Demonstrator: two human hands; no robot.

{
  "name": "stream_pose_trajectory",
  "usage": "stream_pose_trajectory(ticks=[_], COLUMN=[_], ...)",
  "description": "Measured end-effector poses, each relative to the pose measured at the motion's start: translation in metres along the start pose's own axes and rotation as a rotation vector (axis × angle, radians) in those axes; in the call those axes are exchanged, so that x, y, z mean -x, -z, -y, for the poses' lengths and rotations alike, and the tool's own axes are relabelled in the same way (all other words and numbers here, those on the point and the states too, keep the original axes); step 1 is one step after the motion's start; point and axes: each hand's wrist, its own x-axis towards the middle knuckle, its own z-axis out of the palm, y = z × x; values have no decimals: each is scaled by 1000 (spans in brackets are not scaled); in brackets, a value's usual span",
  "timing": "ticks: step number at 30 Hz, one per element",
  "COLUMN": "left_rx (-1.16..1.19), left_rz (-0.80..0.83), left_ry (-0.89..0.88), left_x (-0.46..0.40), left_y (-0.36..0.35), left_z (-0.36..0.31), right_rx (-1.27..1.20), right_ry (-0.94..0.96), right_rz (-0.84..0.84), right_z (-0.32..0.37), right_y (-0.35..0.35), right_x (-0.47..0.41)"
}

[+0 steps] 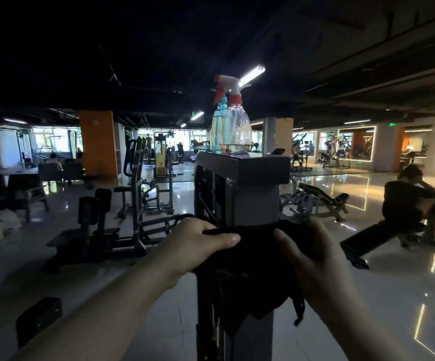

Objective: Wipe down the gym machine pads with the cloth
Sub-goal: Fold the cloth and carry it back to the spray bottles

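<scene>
From my head camera, I hold the cloth [250, 259] out in front of me with both hands, in front of the grey machine column [253, 194]. My left hand [198, 246] grips its upper left edge, thumb lying across the top and the fingers [206, 226] curled behind, clamped on the fabric. My right hand [313, 254] pinches the upper right edge the same way, thumb in front, the rest of that hand closed around the cloth. Its top edge runs left to right between my hands, and the rest hangs down, bunched, with a frayed corner dangling at the lower right. The cloth is black against a dark column, so its lower outline is hard to make out, and it covers the middle of the column. Two spray bottles [233, 121] stand upright on the column's top, nozzles pointing left, the clear one partly hiding the blue one. A seated person [406, 196] at the far right is dim and blurred.
</scene>
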Motion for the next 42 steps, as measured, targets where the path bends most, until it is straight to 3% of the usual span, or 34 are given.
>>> stream_pose_trajectory(ticks=[3, 7, 9, 11, 14, 16, 18, 21, 23, 25, 28, 33, 37, 42], left_rx=[39, 519, 559, 487, 465, 474, 402, 193, 36, -108, -212, -345, -251, -141], left_rz=[-108, 2, 90, 93, 82, 120, 139, 7, -114, -217, -289, -102, 8, 30], left_ry=[20, 148, 88, -18, -113, -197, -327, -688, -892, -1000, -963, -770, -712, -695], left_x=[-14, -26, -30, -30, -40, -50, -66, -101, -128, -155, -183, -181, -172, -171], left_y=[-7, 14, 28, 35, 50, 62, 68, 65, 61, 57, 52, 46, 46, 48], left_z=[2, -20, -28, -35, -48, -65, -84, -106, -113, -108, -86, -55, -54, -48], right_rx=[369, 696, 742, 584, 38, -169, -228, -234, -125, 35, 207, 283, 149, 186], right_ry=[281, 588, 666, 760, 652, 611, 496, 311, 399, 539, 559, 400, 305, 313], right_rz=[-93, -118, -79, 25, 161, 83, 151, 394, 312, 118, 47, 320, 360, 285], right_z=[6, 19, 21, 28, 47, 60, 80, 97, 98, 96, 84, 61, 62, 56], right_y=[-18, -46, -55, -53, -36, -22, -7, 9, 8, 2, -9, -7, -3, -9], right_x=[-5, 0, -1, -3, -20, -51, -91, -145, -176, -196, -211, -197, -189, -185])
